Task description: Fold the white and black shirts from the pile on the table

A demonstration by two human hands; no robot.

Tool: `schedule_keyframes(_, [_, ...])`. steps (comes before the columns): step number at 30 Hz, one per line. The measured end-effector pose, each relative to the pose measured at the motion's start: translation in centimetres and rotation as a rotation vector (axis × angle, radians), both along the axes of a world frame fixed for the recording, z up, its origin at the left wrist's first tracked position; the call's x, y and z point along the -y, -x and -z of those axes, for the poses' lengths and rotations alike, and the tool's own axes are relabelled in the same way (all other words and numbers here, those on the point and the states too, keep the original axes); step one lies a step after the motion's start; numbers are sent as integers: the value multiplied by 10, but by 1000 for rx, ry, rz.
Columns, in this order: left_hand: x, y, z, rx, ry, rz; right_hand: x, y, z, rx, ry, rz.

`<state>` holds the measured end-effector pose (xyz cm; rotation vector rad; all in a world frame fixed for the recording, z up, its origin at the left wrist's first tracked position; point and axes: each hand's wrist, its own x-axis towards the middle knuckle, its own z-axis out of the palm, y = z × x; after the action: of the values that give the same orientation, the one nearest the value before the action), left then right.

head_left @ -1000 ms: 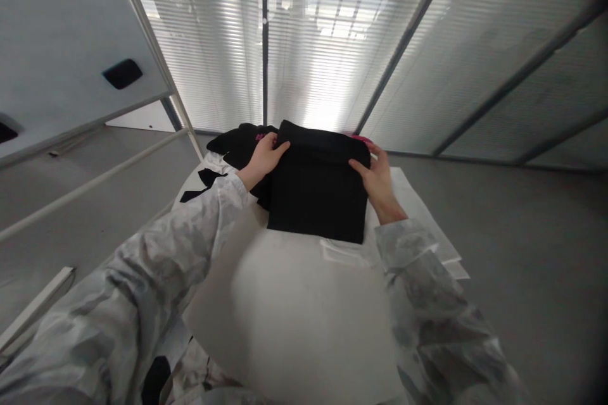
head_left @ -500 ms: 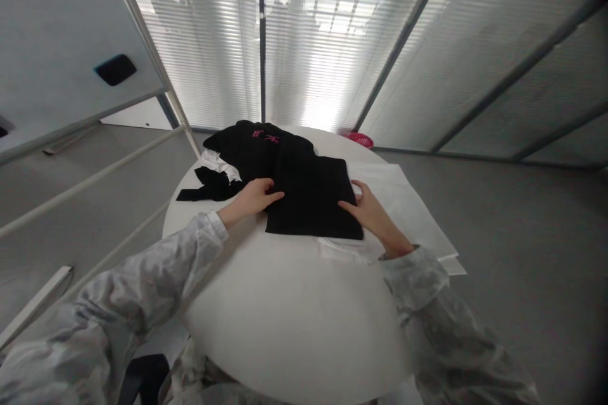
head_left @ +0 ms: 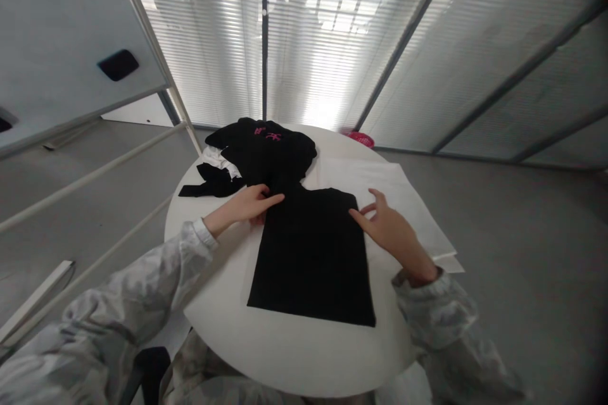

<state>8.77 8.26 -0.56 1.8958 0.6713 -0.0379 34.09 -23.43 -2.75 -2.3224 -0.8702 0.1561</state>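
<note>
A folded black garment (head_left: 313, 259) lies as a flat panel on the round white table (head_left: 285, 354), its straight lower edge toward me. My left hand (head_left: 247, 205) is at its upper left edge, the thumb over the cloth and the other fingers curled at the side, partly hidden; it seems to grip the edge. At the upper right edge is my right hand (head_left: 387, 224), fingers apart, with the thumb tip at the cloth. Behind the panel sits a bunched black garment (head_left: 266, 149) with pink lettering; the two black cloths run together visually near my left hand.
White cloth (head_left: 213, 157) and a small black cloth piece (head_left: 211, 182) lie at the table's left. White sheets (head_left: 403, 202) overhang the right edge. A pink-red object (head_left: 361, 138) shows past the far edge. A whiteboard on a frame (head_left: 57, 38) stands left, glass partitions (head_left: 313, 63) behind.
The black panel has come toward me and looks longer, its lower edge nearer the table's front. My right hand has shifted right and its fingers have spread. My left hand has barely moved.
</note>
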Motion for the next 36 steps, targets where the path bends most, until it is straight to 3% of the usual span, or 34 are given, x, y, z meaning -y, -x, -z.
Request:
schedule_keyframes(2, [-3, -16, 10, 40, -41, -87, -22, -9, 5, 138, 1, 59])
schedule_keyframes(5, [-6, -30, 26, 176, -83, -95, -48, -23, 14, 78, -57, 41])
schedule_keyframes(10, [-19, -27, 40, 391, 11, -100, -72, -34, 24, -125, -332, -78])
schedule_keyframes(13, [-29, -22, 41, 384, -67, -188, -79, -28, 25, -70, -429, -88])
schedule_keyframes(19, [-33, -22, 40, 308, -502, -351, -83, -14, 36, 270, -217, -153])
schedule_keyframes(22, [-33, -21, 42, 302, -527, -348, -83, -13, 38, 267, -201, -171])
schedule_keyframes(27, [-40, -21, 45, 270, -515, -277, -82, -18, 35, 26, -270, -154])
schedule_keyframes(30, [-39, -22, 45, 242, -571, -304, -80, -18, 36, -18, -320, -127])
schedule_keyframes(34, [-27, -18, 34, 187, -701, -407, -80, -11, 29, 151, -282, -70])
schedule_keyframes(36, [-17, -13, 25, 257, -779, -389, -80, 0, 19, 314, -232, -98])
